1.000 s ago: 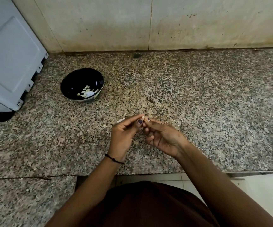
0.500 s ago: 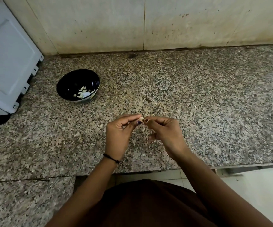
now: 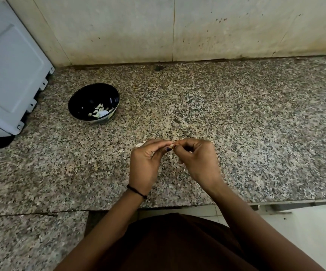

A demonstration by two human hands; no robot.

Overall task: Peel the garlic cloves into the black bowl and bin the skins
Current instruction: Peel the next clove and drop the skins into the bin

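A small pale garlic clove (image 3: 172, 143) sits between the fingertips of both hands over the middle of the speckled granite counter (image 3: 236, 118). My left hand (image 3: 146, 165) pinches it from the left, my right hand (image 3: 196, 159) from the right, fingers curled. Most of the clove is hidden by the fingers. A scrap of pale skin (image 3: 140, 144) lies on the counter just behind my left hand. The black bowl (image 3: 84, 100) stands far left of the hands and holds several peeled cloves (image 3: 99, 112).
A grey-white appliance (image 3: 11, 75) stands at the left edge beside the bowl. A stained wall (image 3: 177, 28) closes the counter at the back. The counter's front edge (image 3: 275, 202) runs just below my wrists. No bin is in view.
Both hands turned so their backs face up, the right hand's fingers curling tighter over the clove. They stay together at the same spot on the counter.
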